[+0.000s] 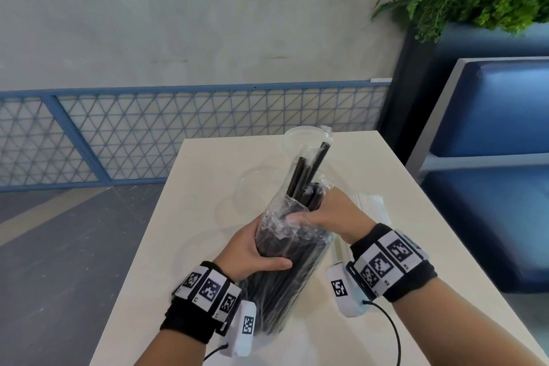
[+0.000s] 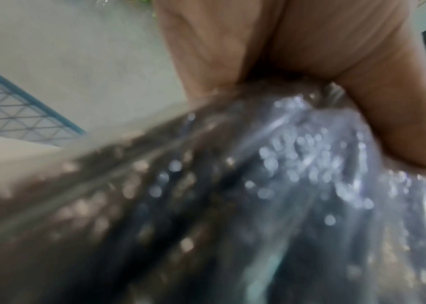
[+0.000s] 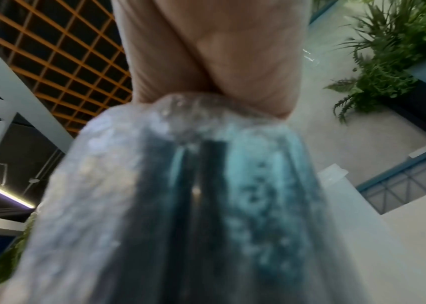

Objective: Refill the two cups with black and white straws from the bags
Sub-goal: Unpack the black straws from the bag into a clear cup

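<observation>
left hand (image 1: 255,249): wrapped round the middle of the bag (image 1: 285,285), thumb across the near side, fingers hidden behind it. the left wrist view shows fingers (image 2: 378,115) pressed into crinkled plastic, blurred. the bag is clear plastic, packed with black straws (image 1: 306,178), its base on the table (image 1: 166,235), body tilted away from the person. several straws stick out of the open top.

right hand (image 1: 329,214): closed on the upper part of the bag, at the bunched plastic round the straws; which fingers grip cannot be told.

behind the bag stand two clear cups: one (image 1: 255,184) near the table's middle, another (image 1: 297,140) at the far edge. a white bag (image 1: 371,202) lies just right of the right hand, partly hidden.
</observation>
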The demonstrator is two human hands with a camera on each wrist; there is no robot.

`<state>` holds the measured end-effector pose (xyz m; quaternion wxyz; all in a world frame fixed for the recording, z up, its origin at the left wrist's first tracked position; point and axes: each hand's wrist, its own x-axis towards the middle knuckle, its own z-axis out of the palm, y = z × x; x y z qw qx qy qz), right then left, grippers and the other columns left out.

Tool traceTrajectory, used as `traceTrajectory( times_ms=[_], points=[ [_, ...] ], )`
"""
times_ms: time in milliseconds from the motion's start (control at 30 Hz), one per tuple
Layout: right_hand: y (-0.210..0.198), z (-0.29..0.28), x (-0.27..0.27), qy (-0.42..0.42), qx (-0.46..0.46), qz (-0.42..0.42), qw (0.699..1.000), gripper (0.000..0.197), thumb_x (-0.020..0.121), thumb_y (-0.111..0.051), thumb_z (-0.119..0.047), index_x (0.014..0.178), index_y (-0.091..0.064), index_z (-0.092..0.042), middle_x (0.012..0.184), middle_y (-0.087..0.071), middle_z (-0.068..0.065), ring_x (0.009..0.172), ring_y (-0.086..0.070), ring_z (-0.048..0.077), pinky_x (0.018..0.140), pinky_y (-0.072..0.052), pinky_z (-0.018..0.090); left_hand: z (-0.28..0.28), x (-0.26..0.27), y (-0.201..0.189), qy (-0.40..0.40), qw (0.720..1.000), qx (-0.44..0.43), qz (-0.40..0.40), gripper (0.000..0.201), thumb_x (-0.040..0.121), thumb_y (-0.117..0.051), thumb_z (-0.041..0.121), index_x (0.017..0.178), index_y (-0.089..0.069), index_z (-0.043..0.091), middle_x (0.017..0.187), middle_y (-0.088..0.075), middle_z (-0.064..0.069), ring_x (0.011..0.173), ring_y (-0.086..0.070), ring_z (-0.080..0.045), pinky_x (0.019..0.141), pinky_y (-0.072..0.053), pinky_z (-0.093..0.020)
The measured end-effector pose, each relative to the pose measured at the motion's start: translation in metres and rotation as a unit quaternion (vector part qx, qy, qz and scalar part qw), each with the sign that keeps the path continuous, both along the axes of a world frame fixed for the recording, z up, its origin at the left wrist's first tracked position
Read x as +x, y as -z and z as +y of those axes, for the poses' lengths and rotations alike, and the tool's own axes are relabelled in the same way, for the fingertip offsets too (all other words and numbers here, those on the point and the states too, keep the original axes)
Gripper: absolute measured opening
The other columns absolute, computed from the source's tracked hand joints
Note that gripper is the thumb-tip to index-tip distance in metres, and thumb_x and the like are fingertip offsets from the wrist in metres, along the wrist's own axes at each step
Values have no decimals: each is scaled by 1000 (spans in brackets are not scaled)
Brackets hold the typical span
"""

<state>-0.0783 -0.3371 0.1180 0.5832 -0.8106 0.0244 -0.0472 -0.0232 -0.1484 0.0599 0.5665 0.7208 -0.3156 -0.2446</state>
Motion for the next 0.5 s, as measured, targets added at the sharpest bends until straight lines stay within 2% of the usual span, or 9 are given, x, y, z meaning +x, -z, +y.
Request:
traceTrajectory(
  times_ms=[67, 133, 200, 267, 300, 400, 500],
  points=[
    [3, 3, 1, 28, -28, -12, 999, 35, 63, -85, -22, 94, -72, -12, 92, -74, 11, 87, -71, 26, 85, -55, 46, 0, 1, 3, -9, 1000, -4, 18, 74, 52, -85, 27, 118, -52, 30, 114, -68, 12, 112, -61, -8, 96, -47, -26],
    [0, -1, 5, 50, -38, -12, 998, 33, 65, -84, -22, 91, -72, -5, 86, -74, 17, 80, -70, 32, 79, -56, 50, 0, 1, 5, -14, 1000, -4, 28, 73, 52, -85, 27, 118, -53, 28, 114, -68, 9, 112, -62, -9, 97, -47, -28],
    [-7, -10, 8, 70, -18, -22, 997, 31, 67, -83, -18, 90, -71, -3, 87, -74, 15, 79, -70, 28, 78, -57, 46, 1, 2, 7, -20, 999, 1, 28, 72, 53, -85, 29, 118, -53, 28, 115, -68, 7, 111, -62, -9, 100, -46, -31],
    [-16, -19, 12, 83, 16, -31, 996, 30, 68, -81, -16, 91, -70, -1, 88, -72, 13, 76, -67, 23, 73, -53, 37, 3, 3, 8, -26, 999, 0, 26, 72, 54, -85, 31, 118, -53, 27, 115, -68, 6, 111, -62, -8, 101, -46, -32],
    [-21, -21, 12, 78, 35, -27, 996, 30, 69, -80, -15, 93, -69, 0, 90, -72, 14, 78, -67, 23, 74, -52, 35, 3, 2, 7, -27, 999, -1, 25, 72, 54, -84, 31, 119, -53, 26, 115, -68, 6, 111, -62, -8, 101, -46, -32],
    [-19, -9, 8, 24, 92, 15, 995, 33, 73, -76, -9, 104, -67, -2, 103, -71, 14, 97, -68, 23, 87, -55, 31, 1, 2, 4, -22, 1000, -5, 21, 72, 55, -84, 29, 119, -53, 26, 114, -69, 8, 111, -62, -8, 97, -47, -27],
    [-5, 9, 7, 22, 136, 16, 990, 33, 70, -79, -11, 99, -67, -1, 102, -70, 18, 96, -66, 26, 89, -53, 39, -2, 1, 0, -7, 1000, -3, 14, 71, 56, -84, 22, 118, -51, 28, 112, -69, 13, 110, -62, -6, 92, -48, -20]
  ],
)
